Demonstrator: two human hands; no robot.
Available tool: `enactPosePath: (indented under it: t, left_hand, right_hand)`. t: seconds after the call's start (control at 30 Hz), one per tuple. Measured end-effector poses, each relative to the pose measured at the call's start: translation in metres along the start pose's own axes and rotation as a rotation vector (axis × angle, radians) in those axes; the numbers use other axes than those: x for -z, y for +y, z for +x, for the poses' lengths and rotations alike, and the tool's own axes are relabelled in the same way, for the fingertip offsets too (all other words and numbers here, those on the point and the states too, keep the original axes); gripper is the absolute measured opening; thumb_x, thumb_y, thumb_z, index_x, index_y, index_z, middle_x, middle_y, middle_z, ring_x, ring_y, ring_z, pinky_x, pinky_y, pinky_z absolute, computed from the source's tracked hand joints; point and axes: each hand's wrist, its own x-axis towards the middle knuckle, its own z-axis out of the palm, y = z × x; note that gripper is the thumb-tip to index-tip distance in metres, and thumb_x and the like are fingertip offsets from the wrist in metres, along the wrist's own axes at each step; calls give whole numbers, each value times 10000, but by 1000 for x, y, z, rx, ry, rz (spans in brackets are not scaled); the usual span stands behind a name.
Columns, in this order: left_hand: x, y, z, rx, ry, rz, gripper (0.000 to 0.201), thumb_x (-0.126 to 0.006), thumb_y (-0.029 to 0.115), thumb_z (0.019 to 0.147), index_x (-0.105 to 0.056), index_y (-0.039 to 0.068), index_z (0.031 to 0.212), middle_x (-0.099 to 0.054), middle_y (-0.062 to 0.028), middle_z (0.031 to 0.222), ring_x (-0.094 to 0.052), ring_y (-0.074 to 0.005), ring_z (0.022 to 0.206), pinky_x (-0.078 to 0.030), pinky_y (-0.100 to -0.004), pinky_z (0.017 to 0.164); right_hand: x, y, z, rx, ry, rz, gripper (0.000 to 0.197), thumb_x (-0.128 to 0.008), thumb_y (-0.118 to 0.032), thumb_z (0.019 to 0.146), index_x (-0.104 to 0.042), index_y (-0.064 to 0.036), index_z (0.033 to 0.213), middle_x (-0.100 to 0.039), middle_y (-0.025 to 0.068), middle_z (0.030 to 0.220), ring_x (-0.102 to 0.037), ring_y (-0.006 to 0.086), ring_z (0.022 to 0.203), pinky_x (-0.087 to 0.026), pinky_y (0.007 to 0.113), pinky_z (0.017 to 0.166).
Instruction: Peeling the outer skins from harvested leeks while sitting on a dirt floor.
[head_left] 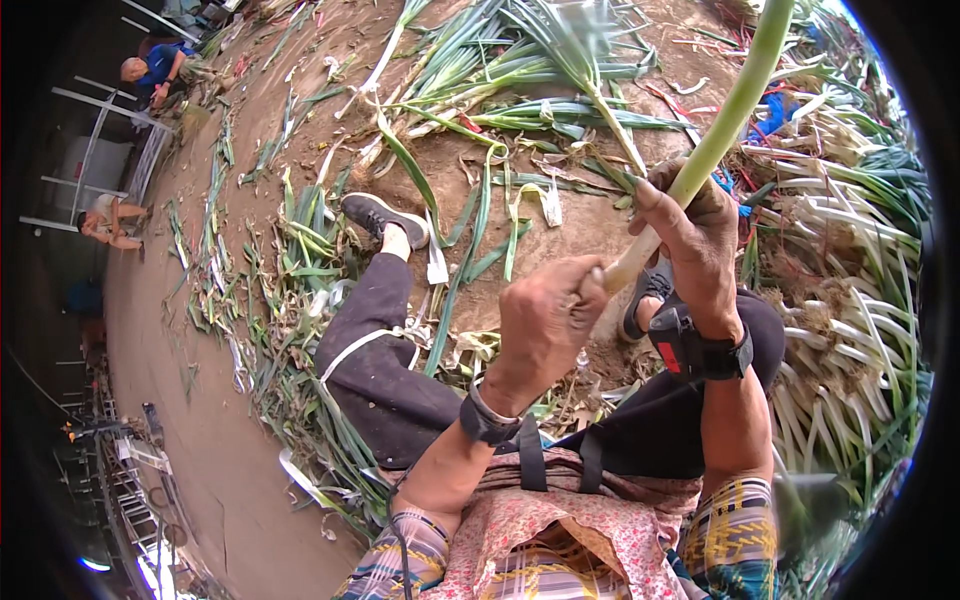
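Note:
A thick green onion (737,100) slants across in front of me, its white lower end toward my left hand and its green part rising out at the top right. My left hand (548,322) is closed at the white end, the fingers curled and pinching there; the tip is hidden behind them. Higher up the stalk, my right hand (700,235) wraps round it, thumb on the near side. Dirt darkens the right fingers. Trimmed green onions (520,70) lie on the ground ahead, leaves fanned out.
At the right a big heap of green onions (850,350) is piled, roots and white stems showing. Peeled leaves (300,240) litter the ground on the left. My bent legs (385,370) frame the work. Two people (155,70) sit at the far left near a metal frame (100,150).

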Motion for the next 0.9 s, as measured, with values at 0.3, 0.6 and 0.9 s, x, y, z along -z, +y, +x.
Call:
enactPosePath:
  t: [0.3,0.6,0.9]
  left_hand:
    - [40,1,-21,439,78,-1092,275,-537,305,899,-515,54,789,-606,-45,734,-597,-114,664,-497,-221,648]
    - [68,-19,-29,70,26,62,383,-653,210,821,-557,-3,1125,-595,-97,937,-572,-175,833,-499,-282,732]
    - [-14,1,3,-191,201,219,205,-733,85,708,-663,40,896,-627,-82,843,-583,-225,770,-474,-327,673]
  right_hand:
    - [8,1,6,23,50,133,162,-636,-190,840,-585,-37,854,-587,35,609,-468,48,446,-375,182,393]
    - [6,-1,7,68,156,17,166,-677,-190,813,-599,-45,831,-578,14,624,-513,43,500,-381,173,408]
    - [4,4,9,-45,153,39,210,-706,-197,791,-559,-53,747,-520,-25,563,-424,16,416,-304,164,342]
